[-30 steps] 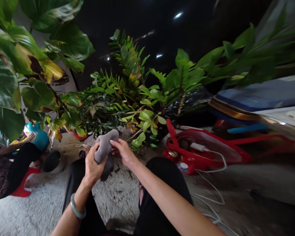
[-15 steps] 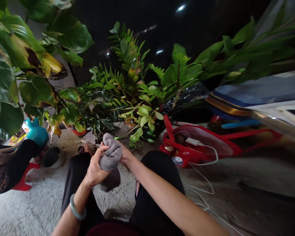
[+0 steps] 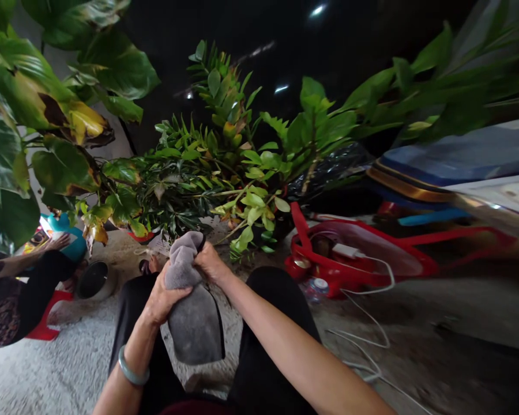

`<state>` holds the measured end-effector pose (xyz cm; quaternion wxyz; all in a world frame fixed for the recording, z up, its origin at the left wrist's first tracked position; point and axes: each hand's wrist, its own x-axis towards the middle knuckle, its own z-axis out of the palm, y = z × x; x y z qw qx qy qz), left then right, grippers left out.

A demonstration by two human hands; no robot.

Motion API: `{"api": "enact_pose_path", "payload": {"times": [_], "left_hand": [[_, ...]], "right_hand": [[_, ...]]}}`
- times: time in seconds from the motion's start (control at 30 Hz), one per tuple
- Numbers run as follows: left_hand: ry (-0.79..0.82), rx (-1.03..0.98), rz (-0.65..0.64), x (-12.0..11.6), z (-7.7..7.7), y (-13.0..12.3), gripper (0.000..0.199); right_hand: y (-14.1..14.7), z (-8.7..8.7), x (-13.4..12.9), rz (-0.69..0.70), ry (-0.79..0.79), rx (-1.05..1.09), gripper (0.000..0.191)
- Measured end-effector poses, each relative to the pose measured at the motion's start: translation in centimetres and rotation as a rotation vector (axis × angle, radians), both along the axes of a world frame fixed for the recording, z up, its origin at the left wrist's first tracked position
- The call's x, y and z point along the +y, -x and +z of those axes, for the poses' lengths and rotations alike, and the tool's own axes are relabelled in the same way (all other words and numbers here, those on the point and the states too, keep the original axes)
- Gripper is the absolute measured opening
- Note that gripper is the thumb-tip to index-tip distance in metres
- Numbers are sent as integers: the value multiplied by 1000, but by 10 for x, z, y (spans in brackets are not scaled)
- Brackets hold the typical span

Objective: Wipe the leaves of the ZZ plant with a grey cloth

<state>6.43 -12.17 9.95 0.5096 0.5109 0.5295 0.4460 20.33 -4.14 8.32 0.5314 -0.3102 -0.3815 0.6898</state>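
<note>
Head view, gray cloth (image 3: 185, 260) bunched between both hands, left hand (image 3: 162, 297) curled around its near side, right hand (image 3: 207, 259) closed at its far end, dark flap (image 3: 196, 328) hanging below the cloth.

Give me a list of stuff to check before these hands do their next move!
1. Left hand has the fuzzy grey piece: ok, its fingers are around it.
2. Right hand has a firm grip: cannot tell, most of its fingers are out of sight near the top of the fuzzy grey piece.
3. Fuzzy grey piece is smooth and flat: not ok, it is bunched up.
4. Flat dark grey piece is joined to the fuzzy one: cannot tell, they meet by the left hand.
5. White cable is away from both hands: ok, it's over by the red bag.
</note>
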Motion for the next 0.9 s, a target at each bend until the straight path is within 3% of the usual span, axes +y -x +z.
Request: {"api": "enact_pose_path", "payload": {"times": [0.17,0.37,0.53,0.73,0.9], "left_hand": [[76,-3,18,-3,-1,7,51],[-12,-22,71,-2,4,14,48],[-22,28,79,3,2,22,46],[42,56,-73,0,1,26,48],[55,44,-53,1,4,26,58]], "right_hand": [[-5,-1,5,52,-33,-30,19],[-21,-5,12,223,155,-63,18],[-29,4,9,244,164,212,19],[-31,9,10,288,208,5,25],[-24,7,6,231,105,110,30]]}}
